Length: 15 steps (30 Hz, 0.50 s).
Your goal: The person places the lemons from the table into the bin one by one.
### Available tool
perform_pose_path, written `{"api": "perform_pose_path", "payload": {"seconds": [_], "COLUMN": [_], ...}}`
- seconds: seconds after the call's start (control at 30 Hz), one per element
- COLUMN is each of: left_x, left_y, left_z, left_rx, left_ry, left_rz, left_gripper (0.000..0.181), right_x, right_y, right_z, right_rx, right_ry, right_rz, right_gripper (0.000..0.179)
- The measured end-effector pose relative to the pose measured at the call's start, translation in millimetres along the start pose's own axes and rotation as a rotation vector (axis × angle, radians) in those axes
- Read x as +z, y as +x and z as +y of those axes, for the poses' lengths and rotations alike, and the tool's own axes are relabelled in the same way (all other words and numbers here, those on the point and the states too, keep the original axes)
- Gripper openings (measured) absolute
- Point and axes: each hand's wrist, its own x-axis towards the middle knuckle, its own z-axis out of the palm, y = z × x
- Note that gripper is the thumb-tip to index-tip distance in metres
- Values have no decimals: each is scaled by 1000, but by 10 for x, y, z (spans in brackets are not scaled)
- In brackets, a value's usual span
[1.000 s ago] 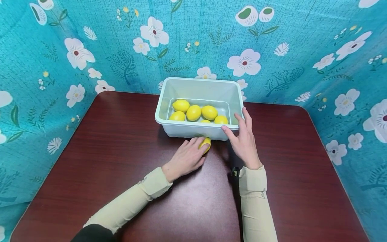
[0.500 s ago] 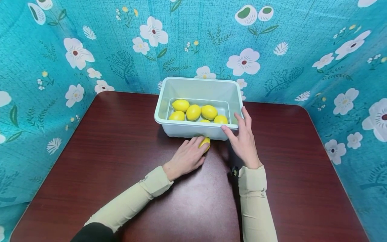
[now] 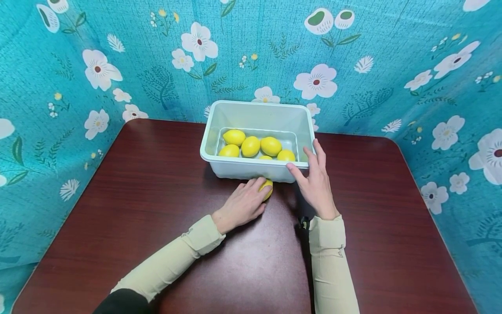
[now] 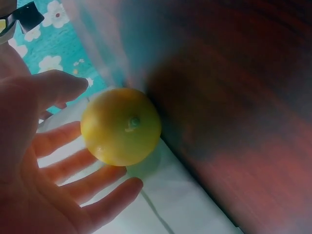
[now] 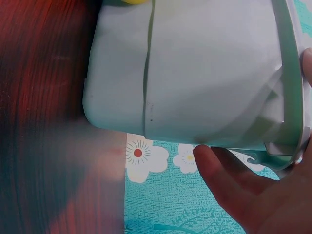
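A pale plastic bin (image 3: 251, 168) stands toward the table's far edge, with several lemons (image 3: 251, 146) lying on its floor. In front of it, one lemon (image 3: 267, 190) sits against the outer front wall. My left hand (image 3: 242, 206) rests over this lemon with fingertips touching it. The left wrist view shows the lemon (image 4: 121, 126) against extended, spread fingers (image 4: 105, 204), with the thumb apart from it. My right hand (image 3: 317, 185) holds the bin's near right corner, thumb on the front rim, fingers over the side. Part of one lemon is hidden behind the front rim.
The dark red-brown wooden table (image 3: 149, 174) has rounded far corners. A blue floral cloth (image 3: 251, 52) hangs behind it and along both sides. A small black device (image 3: 303, 223) sits at my right wrist.
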Motion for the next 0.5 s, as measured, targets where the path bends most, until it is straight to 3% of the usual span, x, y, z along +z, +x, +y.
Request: {"api": "perform_pose_path", "payload": {"seconds": [0.5], "left_x": [-31], "left_y": [-46], "left_z": [8], "left_rx": [33], "left_ry": [-43], "left_rz": [-80], "left_gripper": [36], "right_x": [-6], "right_y": [-8], "right_z": [5], "right_rx": [4], "right_ry": [6], "right_rz": [-10], "right_gripper": [72]}}
